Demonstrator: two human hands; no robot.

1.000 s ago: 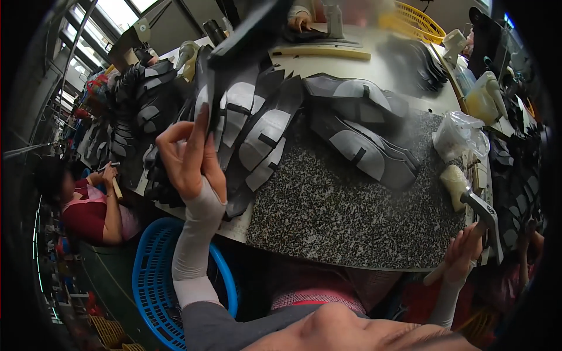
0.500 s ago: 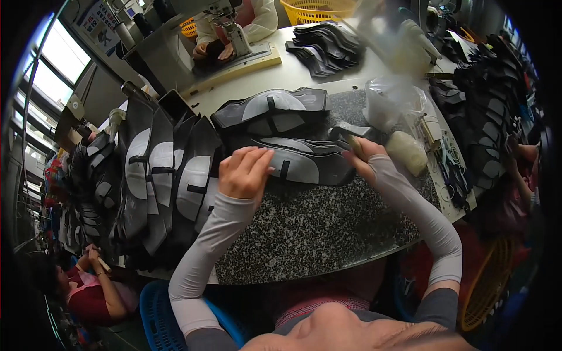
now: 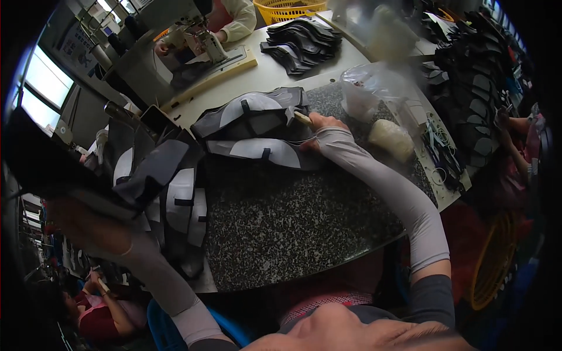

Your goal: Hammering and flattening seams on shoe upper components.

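Note:
My left hand (image 3: 91,225), blurred by motion, is far out on the left, closed on a dark fabric panel (image 3: 58,161) whose outline is smeared. My right hand (image 3: 328,126) grips the pale wooden handle of a small hammer (image 3: 302,119), and its lower fingers touch a black panel with a light grey half-round patch (image 3: 257,149). Right behind that one lies another black panel with a similar patch (image 3: 252,111). A pile of patched panels (image 3: 181,199) covers the table's left side, beside my left forearm.
A speckled stone slab (image 3: 281,228) tops the table. On the right sit a clear plastic bag (image 3: 363,93), a yellowish block (image 3: 391,140) and scissors (image 3: 448,155). Ahead, a person works at a sewing machine (image 3: 212,47) near stacked black pieces (image 3: 301,44).
My left hand has swung from the table's middle to the far left and now carries a dark panel. My right hand has shifted left with the hammer. The view has turned slightly.

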